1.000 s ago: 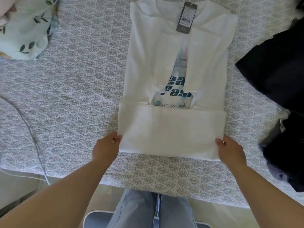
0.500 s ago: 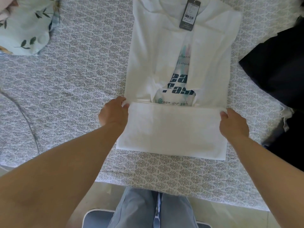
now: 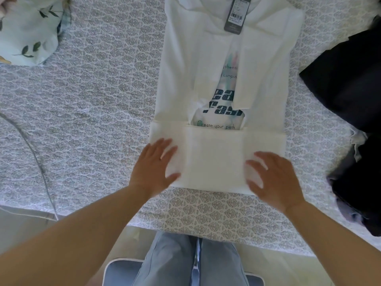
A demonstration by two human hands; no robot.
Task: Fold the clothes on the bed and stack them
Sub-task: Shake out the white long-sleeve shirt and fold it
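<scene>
A person's left hand [image 3: 153, 162] and right hand [image 3: 274, 178], both released with fingers spread flat, press on the folded-up hem of a white T-shirt [image 3: 218, 96] lying near the front edge of the bed [image 3: 92, 112]; a grey price tag [image 3: 236, 16] rests at its collar, dark clothes [image 3: 350, 83] heaped along the right edge

We see a white T-shirt [image 3: 179, 79] printed with teal lettering, a grey hang tag [image 3: 237, 16] at its collar, on a grey-and-white leaf-patterned bedspread [image 3: 92, 104], beside dark navy clothes [image 3: 350, 83], a pale leaf-print pillow [image 3: 26, 32] and light-blue jeans [image 3: 175, 263].
</scene>
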